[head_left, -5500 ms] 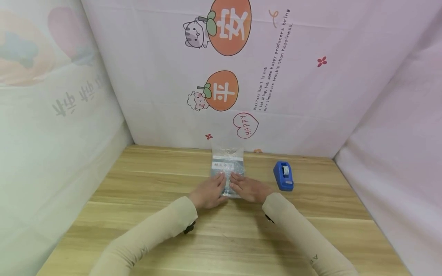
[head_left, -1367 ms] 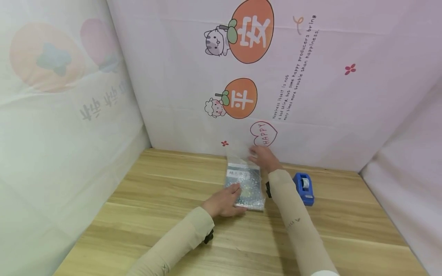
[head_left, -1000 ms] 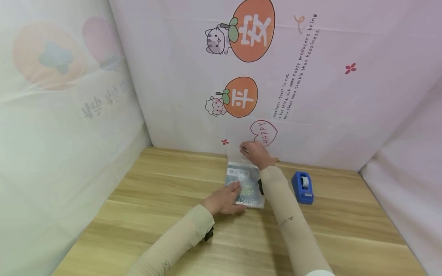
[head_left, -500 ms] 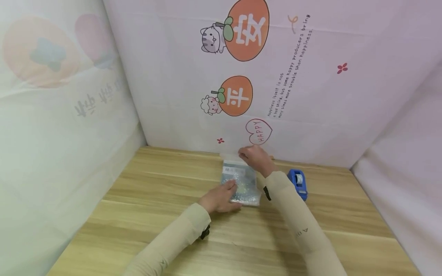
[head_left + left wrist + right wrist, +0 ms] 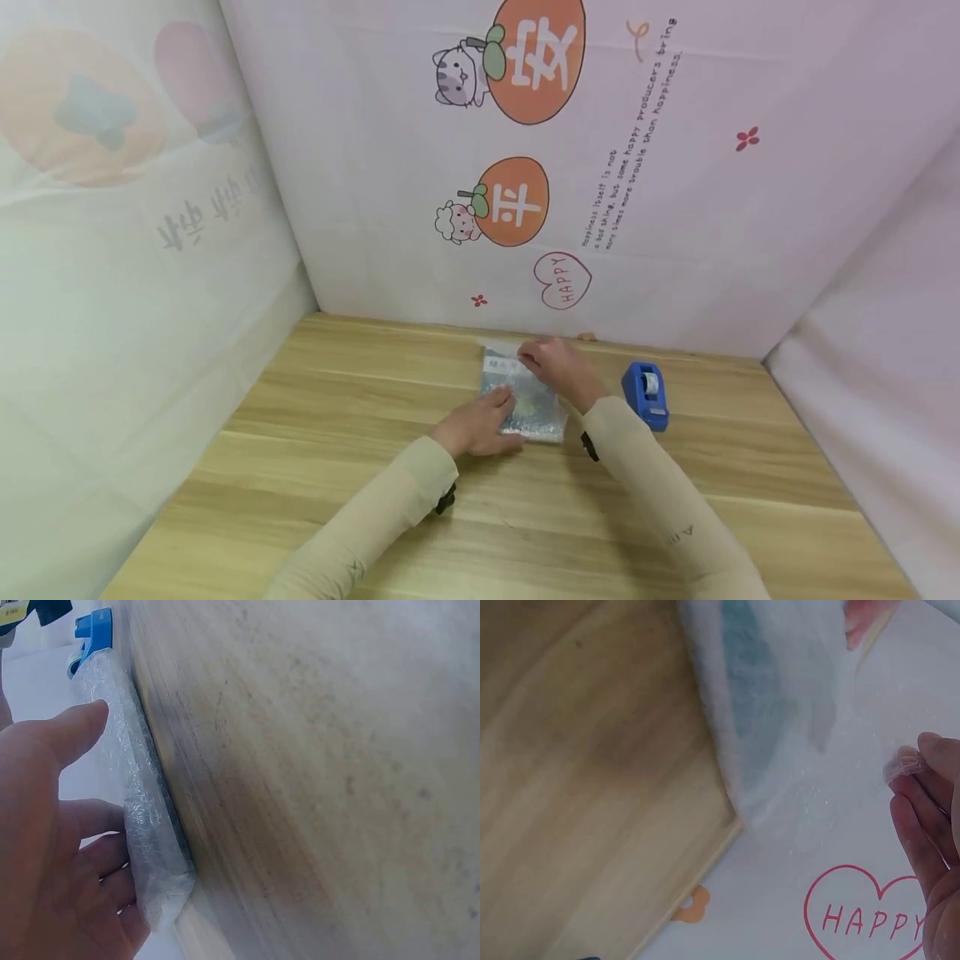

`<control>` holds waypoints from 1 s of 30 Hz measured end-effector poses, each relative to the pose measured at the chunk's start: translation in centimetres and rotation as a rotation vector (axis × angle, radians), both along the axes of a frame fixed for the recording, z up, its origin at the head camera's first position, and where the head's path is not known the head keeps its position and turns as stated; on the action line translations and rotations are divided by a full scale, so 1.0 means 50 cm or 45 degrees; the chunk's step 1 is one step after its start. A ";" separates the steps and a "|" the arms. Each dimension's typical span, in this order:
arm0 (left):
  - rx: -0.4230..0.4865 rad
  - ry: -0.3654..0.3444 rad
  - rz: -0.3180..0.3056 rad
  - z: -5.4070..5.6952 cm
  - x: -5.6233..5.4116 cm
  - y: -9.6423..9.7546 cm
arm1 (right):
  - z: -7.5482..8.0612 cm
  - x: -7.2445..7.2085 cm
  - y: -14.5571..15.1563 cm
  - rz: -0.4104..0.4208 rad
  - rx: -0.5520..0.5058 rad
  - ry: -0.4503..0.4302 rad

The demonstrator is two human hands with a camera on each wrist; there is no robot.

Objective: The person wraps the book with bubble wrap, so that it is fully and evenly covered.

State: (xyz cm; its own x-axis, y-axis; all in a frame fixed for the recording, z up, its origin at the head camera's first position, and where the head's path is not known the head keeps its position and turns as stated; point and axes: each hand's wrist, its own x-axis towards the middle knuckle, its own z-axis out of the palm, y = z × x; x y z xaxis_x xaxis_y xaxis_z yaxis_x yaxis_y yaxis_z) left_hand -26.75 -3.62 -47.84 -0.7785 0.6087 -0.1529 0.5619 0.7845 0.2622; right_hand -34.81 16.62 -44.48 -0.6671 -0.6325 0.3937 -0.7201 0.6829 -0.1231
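A blue-green book (image 5: 536,410) lies on the table inside clear bubble wrap (image 5: 154,832), light lettering showing near its far end. My left hand (image 5: 478,425) rests on its near left part, fingers extended over the wrap and thumb by the near edge. At the far end, my right hand (image 5: 562,369) pinches the loose edge of the wrap between thumb and fingers and holds it up over the book. In the right wrist view the pinched corner looks bunched in the right hand (image 5: 930,810), and the lifted sheet (image 5: 810,772) hangs translucent beside the book.
A blue tape dispenser (image 5: 646,396) with a roll of tape stands right of the book, close to my right forearm. The wood table (image 5: 360,383) ends at a printed cloth wall (image 5: 375,208) behind the book, with cloth on both sides too.
From lying flat on the book, my right hand has gone to the far end, gripped the wrap's loose edge and drawn it back toward me. My left hand has stayed on the book.
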 end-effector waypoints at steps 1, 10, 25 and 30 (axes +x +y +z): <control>0.001 -0.002 0.002 0.000 0.000 0.001 | -0.004 0.004 0.000 -0.002 -0.011 -0.007; -0.011 -0.008 0.001 0.000 -0.004 0.004 | -0.036 0.029 -0.001 -0.027 0.028 0.089; -0.024 -0.016 0.010 0.009 0.000 0.006 | -0.085 0.046 0.001 -0.017 0.008 0.062; 0.057 -0.054 0.027 0.003 -0.004 -0.004 | -0.083 0.051 -0.015 -0.041 0.021 0.041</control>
